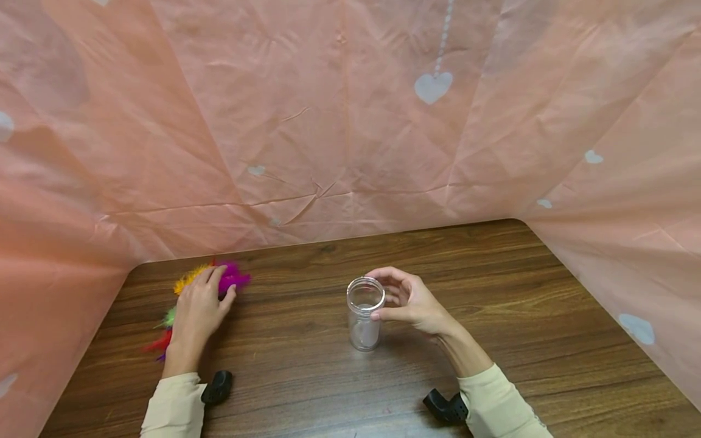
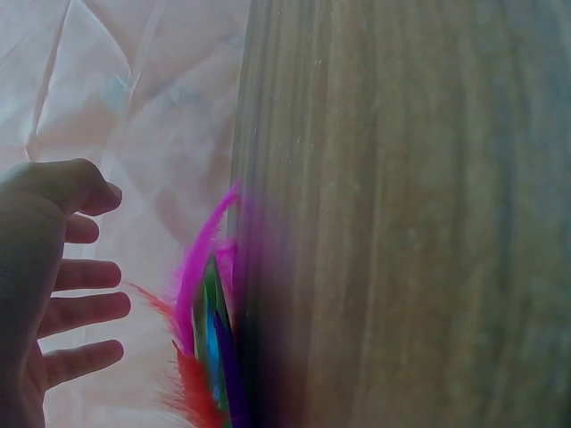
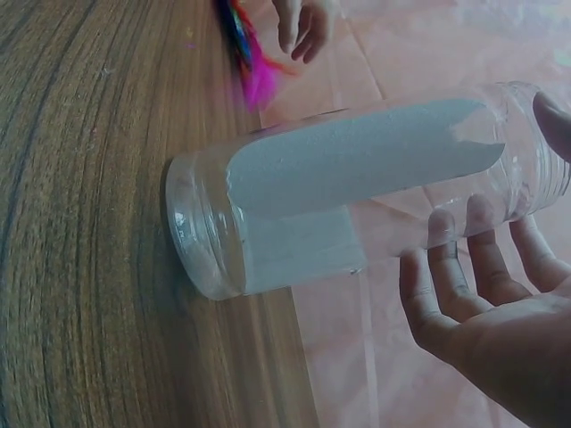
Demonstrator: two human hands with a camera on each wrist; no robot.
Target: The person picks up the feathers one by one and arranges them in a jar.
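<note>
A clear plastic jar (image 1: 364,331) without a lid stands upright on the wooden table, a whitish label (image 3: 366,156) on its side. My right hand (image 1: 411,304) holds the jar near its rim, thumb on the near side and fingers around the far side. Over at the left, my left hand (image 1: 199,304) hovers above a bunch of colourful feathers (image 1: 232,278), its fingers loosely bent and nothing in them. Magenta, orange, green and red feathers show around that hand; it hides the middle of the bunch. In the left wrist view the fingers stay apart from the magenta feather (image 2: 192,285).
The brown wooden table (image 1: 465,267) has rounded far corners. Pink cloth (image 1: 350,121) with pale hearts hangs behind it and along both sides. Black devices, one (image 1: 218,387) at the left wrist and one (image 1: 446,407) at the right, are strapped by the sleeves.
</note>
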